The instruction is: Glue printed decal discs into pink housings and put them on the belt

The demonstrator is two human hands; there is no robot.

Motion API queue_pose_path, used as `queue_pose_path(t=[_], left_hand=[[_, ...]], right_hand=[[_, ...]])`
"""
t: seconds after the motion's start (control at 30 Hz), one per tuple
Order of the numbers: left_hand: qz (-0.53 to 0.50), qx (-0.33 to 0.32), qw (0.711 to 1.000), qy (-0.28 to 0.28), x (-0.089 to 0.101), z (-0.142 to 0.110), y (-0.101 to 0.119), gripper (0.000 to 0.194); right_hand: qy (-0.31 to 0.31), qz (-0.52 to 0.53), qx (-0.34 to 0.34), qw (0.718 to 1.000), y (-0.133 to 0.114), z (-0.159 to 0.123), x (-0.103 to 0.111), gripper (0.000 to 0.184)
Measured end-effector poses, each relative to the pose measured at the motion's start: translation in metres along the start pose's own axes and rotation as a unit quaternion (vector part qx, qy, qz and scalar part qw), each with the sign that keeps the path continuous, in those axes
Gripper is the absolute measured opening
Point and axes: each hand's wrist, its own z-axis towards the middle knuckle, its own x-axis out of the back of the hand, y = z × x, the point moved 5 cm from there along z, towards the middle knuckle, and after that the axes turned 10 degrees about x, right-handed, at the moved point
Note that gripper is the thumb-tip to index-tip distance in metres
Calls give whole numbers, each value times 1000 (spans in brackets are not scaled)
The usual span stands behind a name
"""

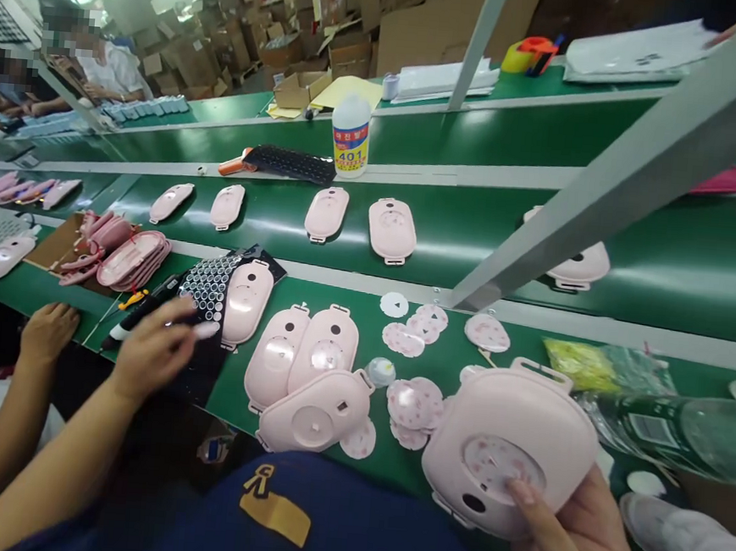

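My right hand (568, 525) grips a pale pink plastic cover (523, 415), with the thumb pressed on the patterned round disc in its recess. My left hand (155, 348) hovers over a black sheet with round white dots (207, 288), fingers loosely bent and apart. A whitish tip (207, 329) shows at one finger, too blurred to tell what it is. Right of that hand, one pink cover (248, 300) lies on the sheet. Several more pink covers (312, 415) overlap on the green table. Patterned round discs (415, 402) lie between them and my right hand, beside a small clear cap (381, 372).
A grey metal post (606, 167) slants across the right side. Behind run green belts (477, 191) with spaced pink covers and a white bottle (352, 138) marked 401. At right lies a clear plastic bottle (680, 432). A co-worker's hand (51, 331) rests at left near pink parts (133, 257).
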Motion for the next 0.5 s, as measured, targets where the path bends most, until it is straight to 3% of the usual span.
queue_pose_path(t=[0.03, 0.1, 0.17, 0.27, 0.37, 0.5], left_hand=[[12, 30, 999, 28, 9, 31, 7, 41], [34, 70, 996, 34, 8, 100, 27, 41], [53, 82, 995, -6, -13, 170, 54, 30], [78, 83, 992, -53, -62, 257, 100, 23], [82, 71, 990, -84, -108, 304, 147, 33], [50, 54, 987, -145, -154, 319, 188, 36]], right_hand=[[3, 5, 4, 1000, 1, 0, 0, 89], [12, 19, 8, 1000, 3, 0, 1, 90], [19, 31, 3, 999, 6, -2, 3, 89], [47, 46, -3, 998, 14, -8, 10, 91], [102, 59, -8, 993, 24, -18, 25, 97], [139, 41, -7, 989, 33, -29, 43, 100]])
